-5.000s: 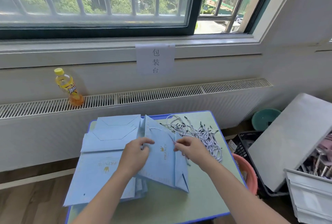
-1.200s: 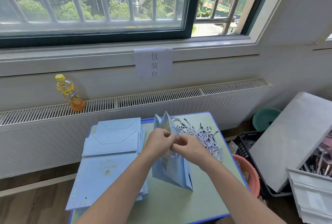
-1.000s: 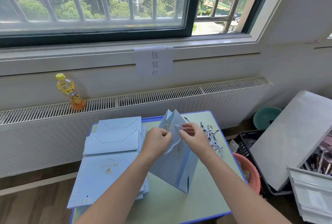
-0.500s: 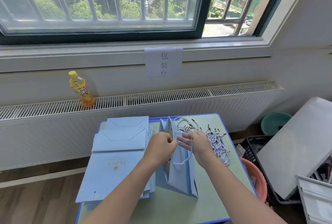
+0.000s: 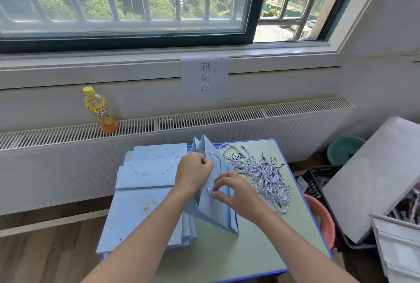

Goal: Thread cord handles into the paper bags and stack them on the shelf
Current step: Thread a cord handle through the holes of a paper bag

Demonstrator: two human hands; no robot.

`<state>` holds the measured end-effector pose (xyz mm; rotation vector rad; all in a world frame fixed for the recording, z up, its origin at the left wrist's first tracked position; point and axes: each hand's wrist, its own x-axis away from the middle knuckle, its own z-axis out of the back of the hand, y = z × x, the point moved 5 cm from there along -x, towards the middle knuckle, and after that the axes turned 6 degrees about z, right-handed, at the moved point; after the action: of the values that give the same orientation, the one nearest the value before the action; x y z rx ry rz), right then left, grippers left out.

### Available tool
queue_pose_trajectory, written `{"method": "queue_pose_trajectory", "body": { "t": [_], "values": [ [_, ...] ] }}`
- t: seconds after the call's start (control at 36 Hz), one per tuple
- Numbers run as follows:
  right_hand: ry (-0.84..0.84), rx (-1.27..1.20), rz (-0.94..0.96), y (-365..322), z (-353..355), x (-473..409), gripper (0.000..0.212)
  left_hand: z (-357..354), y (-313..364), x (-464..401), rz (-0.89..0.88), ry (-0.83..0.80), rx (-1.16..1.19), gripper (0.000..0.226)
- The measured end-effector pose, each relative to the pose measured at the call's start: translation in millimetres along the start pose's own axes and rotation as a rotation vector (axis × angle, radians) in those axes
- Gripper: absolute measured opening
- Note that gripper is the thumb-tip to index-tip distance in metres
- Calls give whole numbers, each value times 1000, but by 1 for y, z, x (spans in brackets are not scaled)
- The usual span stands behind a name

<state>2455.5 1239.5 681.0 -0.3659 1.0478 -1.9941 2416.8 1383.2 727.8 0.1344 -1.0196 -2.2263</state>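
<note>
A light blue paper bag [image 5: 216, 212] stands half-folded on edge in the middle of the small table [image 5: 250, 257]. My left hand [image 5: 194, 172] grips the bag's upper rim. My right hand [image 5: 236, 193] pinches the white cord handle [image 5: 217, 160] against the bag's side near a hole; the cord loops up to the rim. A stack of flat blue bags [image 5: 145, 192] with a gold crown print lies to the left. A tangled heap of loose cords [image 5: 263, 171] with black tips lies to the right.
A yellow drink bottle [image 5: 100, 110] stands on the radiator ledge [image 5: 227, 117] behind the table. A paper sign [image 5: 204, 75] hangs under the window sill. At the right are an orange basin [image 5: 322, 217], a teal basin [image 5: 344, 150], a black crate [image 5: 318, 180] and a grey board [image 5: 375, 178].
My right hand has moved down the bag's side, drawing the cord with it. My left hand stays at the rim. The bag has turned slightly on the table.
</note>
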Motion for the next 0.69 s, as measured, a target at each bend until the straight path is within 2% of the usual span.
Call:
{"method": "queue_pose_trajectory", "body": {
  "t": [0.11,0.25,0.36,0.42,0.47,0.61,0.69],
  "values": [
    [-20,22,-20,0,4,-1,9,1,-3,-3,-12,6,-22,39],
    [-12,-68,-193,13,10,5,29,6,-8,-10,-3,14,-65,41],
    [-24,-180,-262,12,9,2,22,7,-4,-7,-5,-24,-122,49],
    [27,-264,-306,8,13,-4,10,4,-2,-6,-17,-74,-92,50],
    [91,-309,-342,3,19,-11,13,1,1,-3,-42,-146,-26,44],
    [147,-331,-438,-6,33,-23,21,-9,10,4,-291,-241,-50,29],
    [184,-271,-472,-3,43,-24,9,-17,12,3,-459,-284,-118,44]
  ]
}}
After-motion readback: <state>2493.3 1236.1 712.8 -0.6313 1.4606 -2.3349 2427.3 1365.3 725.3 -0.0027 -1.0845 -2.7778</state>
